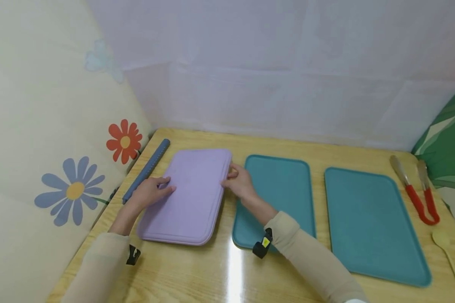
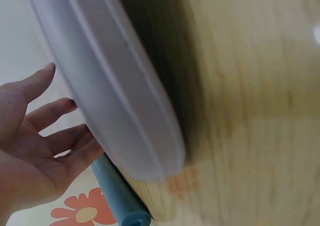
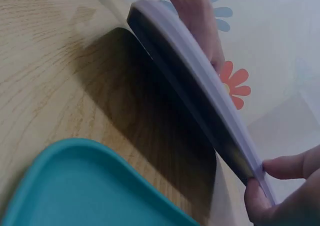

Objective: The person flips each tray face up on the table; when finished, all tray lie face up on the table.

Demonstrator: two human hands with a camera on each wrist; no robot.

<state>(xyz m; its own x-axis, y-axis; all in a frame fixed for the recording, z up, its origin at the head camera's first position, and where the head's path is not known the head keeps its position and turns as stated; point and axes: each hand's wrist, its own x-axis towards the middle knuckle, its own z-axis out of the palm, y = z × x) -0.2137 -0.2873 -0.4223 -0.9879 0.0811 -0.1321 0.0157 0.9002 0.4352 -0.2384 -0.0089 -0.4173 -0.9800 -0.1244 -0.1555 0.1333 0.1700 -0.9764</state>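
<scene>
A flat lilac rectangular case [image 1: 189, 193] with rounded corners is tilted, its right side raised off the table. My right hand [image 1: 239, 182] pinches its right edge near the far corner, thumb and fingertips on the rim in the right wrist view. At the left edge, my left hand [image 1: 149, 192] touches the case with loosely extended fingers; the left wrist view shows these fingers [image 2: 70, 138] against its side. The underside of the case [image 3: 185, 93] is in dark shadow.
A blue-grey rod [image 1: 147, 170] lies along the left table edge. Two teal trays [image 1: 277, 189] [image 1: 371, 223] lie to the right. Red-handled tongs [image 1: 421, 204] and a pale yellow spoon [image 1: 441, 239] are at the far right. A cloth wall [image 1: 265, 92] stands behind the table.
</scene>
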